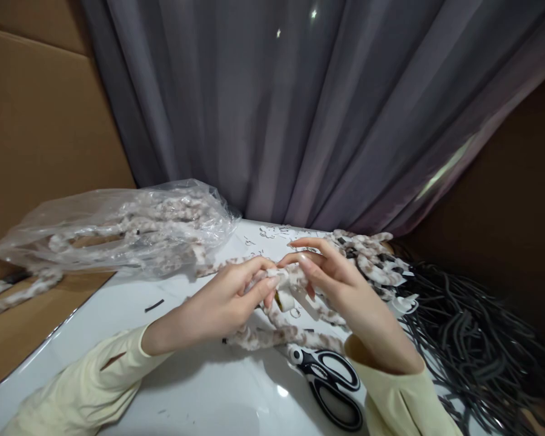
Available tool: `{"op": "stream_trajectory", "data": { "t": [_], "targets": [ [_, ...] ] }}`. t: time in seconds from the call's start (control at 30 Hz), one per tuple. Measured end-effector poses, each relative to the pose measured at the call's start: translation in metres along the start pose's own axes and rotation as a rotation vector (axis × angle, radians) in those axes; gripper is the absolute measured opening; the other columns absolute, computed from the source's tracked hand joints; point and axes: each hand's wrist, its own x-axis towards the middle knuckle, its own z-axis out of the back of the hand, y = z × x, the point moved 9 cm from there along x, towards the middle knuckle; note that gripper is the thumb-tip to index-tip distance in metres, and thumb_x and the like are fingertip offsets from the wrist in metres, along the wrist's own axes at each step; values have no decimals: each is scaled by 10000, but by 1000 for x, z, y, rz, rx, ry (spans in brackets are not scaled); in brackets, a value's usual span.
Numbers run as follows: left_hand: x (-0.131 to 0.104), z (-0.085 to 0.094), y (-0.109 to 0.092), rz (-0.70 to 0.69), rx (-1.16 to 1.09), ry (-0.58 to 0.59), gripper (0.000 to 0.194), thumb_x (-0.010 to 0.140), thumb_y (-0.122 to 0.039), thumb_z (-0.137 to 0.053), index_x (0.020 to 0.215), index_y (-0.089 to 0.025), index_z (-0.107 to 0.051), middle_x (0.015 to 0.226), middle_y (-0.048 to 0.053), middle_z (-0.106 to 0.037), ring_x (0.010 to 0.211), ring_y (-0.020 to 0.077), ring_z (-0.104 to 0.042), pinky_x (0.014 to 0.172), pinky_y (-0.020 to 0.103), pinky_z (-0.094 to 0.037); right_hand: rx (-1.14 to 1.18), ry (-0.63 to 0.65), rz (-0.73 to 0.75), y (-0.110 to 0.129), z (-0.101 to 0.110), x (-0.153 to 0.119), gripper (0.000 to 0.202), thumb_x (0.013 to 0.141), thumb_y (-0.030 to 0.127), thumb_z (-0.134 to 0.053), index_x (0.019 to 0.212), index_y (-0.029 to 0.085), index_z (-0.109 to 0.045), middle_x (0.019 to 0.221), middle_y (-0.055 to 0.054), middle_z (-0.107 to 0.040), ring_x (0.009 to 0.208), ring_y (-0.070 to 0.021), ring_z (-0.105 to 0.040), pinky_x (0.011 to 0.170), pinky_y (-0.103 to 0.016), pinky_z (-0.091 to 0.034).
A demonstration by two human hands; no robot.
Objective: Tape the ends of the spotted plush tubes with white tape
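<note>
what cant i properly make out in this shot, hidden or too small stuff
All in the head view:
Small white item in the left hand: partly covered by its fingers.
Black-and-white scissors: blades hidden by brown-and-white fluffy strips.
Small silver metal pieces: too small to identify.
Pale yellow sleeves: cut off by the bottom edge.

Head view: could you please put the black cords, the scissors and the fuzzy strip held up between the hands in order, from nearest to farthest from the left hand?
1. Fuzzy strip: right at the left hand.
2. Scissors: to that hand's right, on the wearer's side.
3. Black cords: piled farther off, at the far right.
</note>
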Motion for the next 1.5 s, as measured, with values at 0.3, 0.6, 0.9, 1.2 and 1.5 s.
{"op": "stream_trajectory", "data": {
  "t": [0.3,0.6,0.9,1.2,1.5],
  "targets": [
    [3,2,1,-13,-39,-31,280,912,-397,-366,844,-187,-539,723,-25,-576,577,102,-460,540,206,-357,271,579,-252,-36,-35,-3,217,691,331,-696,771,140,-628,613,12,-603,444,-72,-508,350,-153,-347],
    [0,-8,0,11,-112,71,233,913,-375,-390,897,-201,-544,691,-48,-563,470,66,-366,446,194,-278,-6,223,-47,-24,-20,14,77,693,179,-644,716,145,-709,708,-34,-691,654,-154,-627,590,-244,-500],
    [-2,-18,0,-5,-41,97,247,917,-383,-383,933,-208,-557,713,-38,-591,519,81,-450,465,190,-300,-78,-205,270,2,15,12,243,694,68,-545,800,195,-723,897,-33,-709,827,-175,-654,611,-249,-521],
    [-5,-16,-1,-87,58,1,180,926,-327,-382,857,-201,-489,654,-59,-561,488,69,-426,488,190,-313,-259,-210,176,-3,18,13,265,832,230,-553,1062,192,-677,962,-52,-713,901,-213,-662,748,-297,-529],
    [-5,-24,-1,-110,123,51,102,930,-290,-367,895,-215,-426,641,-64,-519,530,76,-441,524,200,-316,-311,-216,295,12,16,6,226,818,164,-550,995,177,-690,924,-39,-720,829,-182,-677,732,-280,-536]
  ]
}}
